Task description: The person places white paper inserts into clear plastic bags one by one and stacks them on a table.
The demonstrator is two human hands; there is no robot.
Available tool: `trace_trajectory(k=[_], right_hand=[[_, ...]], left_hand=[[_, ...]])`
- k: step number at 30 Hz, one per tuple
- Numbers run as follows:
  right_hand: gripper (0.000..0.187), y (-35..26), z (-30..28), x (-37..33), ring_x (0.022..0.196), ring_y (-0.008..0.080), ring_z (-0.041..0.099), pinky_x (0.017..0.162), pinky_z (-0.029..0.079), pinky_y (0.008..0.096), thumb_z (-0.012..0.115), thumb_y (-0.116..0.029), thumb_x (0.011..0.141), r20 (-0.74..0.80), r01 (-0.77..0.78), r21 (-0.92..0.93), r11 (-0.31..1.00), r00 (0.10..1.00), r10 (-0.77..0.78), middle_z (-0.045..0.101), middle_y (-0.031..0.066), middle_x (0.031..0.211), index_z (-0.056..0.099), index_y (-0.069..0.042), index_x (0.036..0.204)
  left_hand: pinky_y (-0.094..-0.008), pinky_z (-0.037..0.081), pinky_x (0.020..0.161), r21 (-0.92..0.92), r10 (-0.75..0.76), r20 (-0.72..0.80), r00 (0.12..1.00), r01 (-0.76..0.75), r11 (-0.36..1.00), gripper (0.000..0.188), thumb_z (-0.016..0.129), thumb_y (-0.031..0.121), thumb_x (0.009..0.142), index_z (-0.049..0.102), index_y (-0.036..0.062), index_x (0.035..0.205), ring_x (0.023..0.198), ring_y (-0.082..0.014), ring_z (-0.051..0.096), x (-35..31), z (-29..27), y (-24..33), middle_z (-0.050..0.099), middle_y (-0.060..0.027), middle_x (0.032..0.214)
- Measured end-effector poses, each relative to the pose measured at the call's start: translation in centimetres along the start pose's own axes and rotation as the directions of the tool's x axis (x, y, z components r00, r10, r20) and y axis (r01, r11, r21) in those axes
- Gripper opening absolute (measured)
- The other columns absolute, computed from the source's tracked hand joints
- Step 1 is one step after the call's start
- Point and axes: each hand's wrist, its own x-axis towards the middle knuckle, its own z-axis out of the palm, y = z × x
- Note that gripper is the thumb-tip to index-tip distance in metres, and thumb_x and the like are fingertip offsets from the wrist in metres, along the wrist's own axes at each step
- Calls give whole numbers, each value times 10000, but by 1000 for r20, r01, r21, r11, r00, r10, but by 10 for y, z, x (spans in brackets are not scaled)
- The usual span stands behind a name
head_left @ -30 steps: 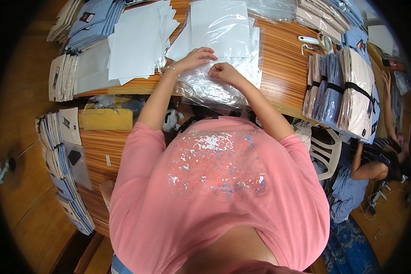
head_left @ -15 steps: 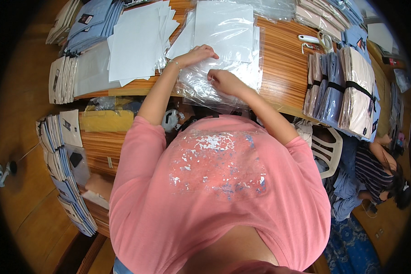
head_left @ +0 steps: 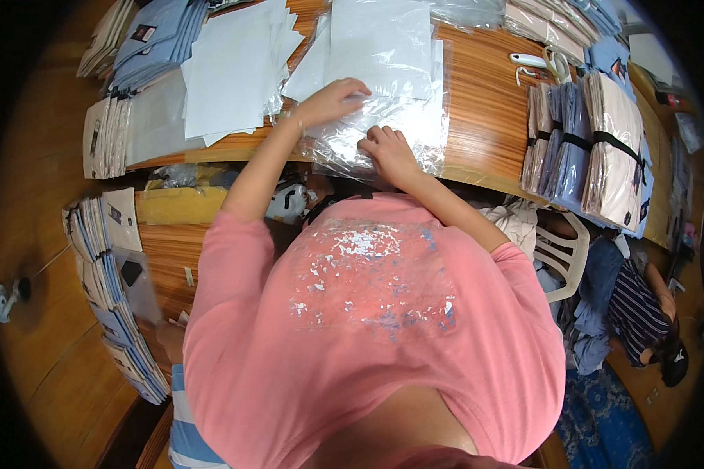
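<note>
A clear plastic bag [head_left: 344, 152] lies over white sheets on the wooden table in front of me, its loose, wrinkled end toward my body. Inside or beneath the plastic is a white rectangular sheet [head_left: 379, 51]; I cannot tell which. My left hand [head_left: 332, 103] rests over the left side of the bag, fingers loosely stretched to the right. Closer to the table edge, my right hand [head_left: 391, 155] has its fingers bent and closed on the plastic. To the left is a fanned stack of white sheets [head_left: 231, 78].
Folded blue shirts [head_left: 160, 39] and a beige bundle [head_left: 106, 137] sit at the left. Strapped bundles of bagged garments [head_left: 586, 148], scissors [head_left: 557, 64] and a white-handled tool [head_left: 528, 59] are at the right. A plastic chair [head_left: 563, 258] and another person [head_left: 641, 305] are beyond.
My right hand has turned slightly, its fingers now pointing up over the plastic. My left hand has moved slightly. A striped blue-and-white cloth has appeared at the lower left.
</note>
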Motion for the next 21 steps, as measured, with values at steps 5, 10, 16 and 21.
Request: trace_trajectory(k=[5, 10, 16, 21], right_hand=[[221, 4, 5, -1, 926, 247, 531, 791, 400, 380, 566, -49, 782, -51, -20, 108, 994, 998, 26, 567, 68, 929, 621, -93, 991], [184, 12, 9, -6, 868, 286, 551, 754, 434, 400, 601, -77, 778, -15, -7, 262, 965, 1000, 11, 593, 80, 887, 641, -68, 958], [215, 26, -23, 31, 1028, 275, 540, 832, 431, 411, 635, -143, 790, -108, 8, 82, 997, 994, 1, 596, 85, 1050, 646, -96, 999], [290, 53, -14, 60, 1160, 251, 493, 927, 400, 467, 648, -189, 799, 29, -19, -124, 992, 999, 23, 530, 82, 1226, 623, -130, 1081]], left_hand=[[-366, 417, 930, -149, -139, 136, 981, 159, 976, 205, 537, 107, 870, 605, 25, 1044, 1077, -294, 529, -43, 28, 41, 596, -130, 1108], [-363, 400, 964, 91, 38, 57, 998, -43, 995, 236, 642, 188, 831, 624, 11, 986, 1107, -291, 506, -63, 39, 42, 570, -118, 1135], [-375, 440, 862, 412, 21, -10, 1000, -14, 911, 202, 684, 158, 747, 635, 45, 907, 1015, -283, 530, -68, 54, 47, 581, -89, 1042], [-379, 451, 824, 366, -1, -108, 994, 41, 930, 142, 659, 139, 772, 614, 45, 869, 934, -279, 555, -73, 68, 49, 585, -95, 951]])
